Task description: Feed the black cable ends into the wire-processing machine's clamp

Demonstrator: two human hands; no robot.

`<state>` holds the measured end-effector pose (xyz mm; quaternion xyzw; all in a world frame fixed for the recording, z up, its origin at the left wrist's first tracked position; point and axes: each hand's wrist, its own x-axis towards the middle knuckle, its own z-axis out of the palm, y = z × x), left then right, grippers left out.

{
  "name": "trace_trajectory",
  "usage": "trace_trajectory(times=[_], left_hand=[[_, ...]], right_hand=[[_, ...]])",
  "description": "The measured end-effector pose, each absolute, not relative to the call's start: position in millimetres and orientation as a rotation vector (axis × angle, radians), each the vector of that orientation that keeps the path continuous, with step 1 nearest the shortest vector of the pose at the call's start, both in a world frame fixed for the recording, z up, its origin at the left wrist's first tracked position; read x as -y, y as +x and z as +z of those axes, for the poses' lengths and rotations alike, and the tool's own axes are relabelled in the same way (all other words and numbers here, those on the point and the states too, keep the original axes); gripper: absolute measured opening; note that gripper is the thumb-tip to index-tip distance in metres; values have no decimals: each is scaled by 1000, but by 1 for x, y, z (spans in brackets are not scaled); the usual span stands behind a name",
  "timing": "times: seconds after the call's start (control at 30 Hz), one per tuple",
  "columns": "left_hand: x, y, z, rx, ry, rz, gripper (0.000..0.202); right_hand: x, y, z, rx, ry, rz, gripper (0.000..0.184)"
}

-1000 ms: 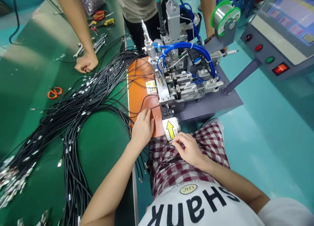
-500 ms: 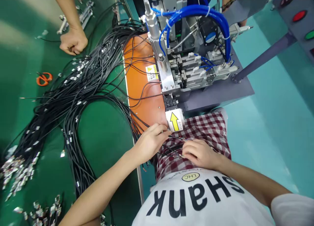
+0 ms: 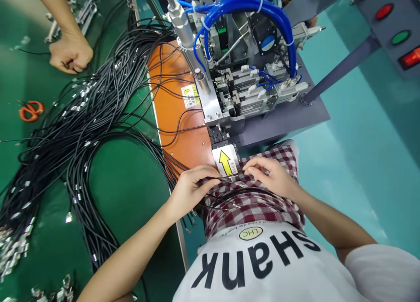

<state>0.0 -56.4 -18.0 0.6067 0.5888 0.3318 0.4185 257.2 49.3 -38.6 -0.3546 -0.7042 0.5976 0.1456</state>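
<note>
My left hand (image 3: 190,188) pinches a thin black cable (image 3: 229,179) just below the orange plate (image 3: 173,118) of the machine. My right hand (image 3: 272,175) pinches the same cable's end over my checked shorts (image 3: 262,206), close to the white label with a yellow arrow (image 3: 225,162). The cable's stripped coloured wires show between the two hands. More black cables run from my lap to the left over the orange plate.
A big heap of black cables (image 3: 82,131) covers the green bench (image 3: 127,192). The soldering machine (image 3: 236,74) with blue hoses stands ahead. Another person's fist (image 3: 70,55) rests at top left near orange scissors (image 3: 29,110). A button panel (image 3: 393,35) is at top right.
My left hand left the orange plate and came down to grip the cable. My right hand shifted up towards the arrow label. The view tilted nearer to the machine.
</note>
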Motion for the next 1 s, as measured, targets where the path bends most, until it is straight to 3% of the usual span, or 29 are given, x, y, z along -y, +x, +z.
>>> trace_trajectory(times=[0.2, 0.67, 1.0], left_hand=[[48, 13, -15, -1673, 1606, 995, 9], [33, 22, -18, -1729, 1651, 1003, 3], [27, 28, -19, -1698, 1714, 953, 10]], right_hand=[[-61, 236, -30, 1787, -896, 1898, 34], [-72, 220, -29, 1846, -1048, 1725, 17], [-77, 221, -29, 1808, -1030, 1730, 19]])
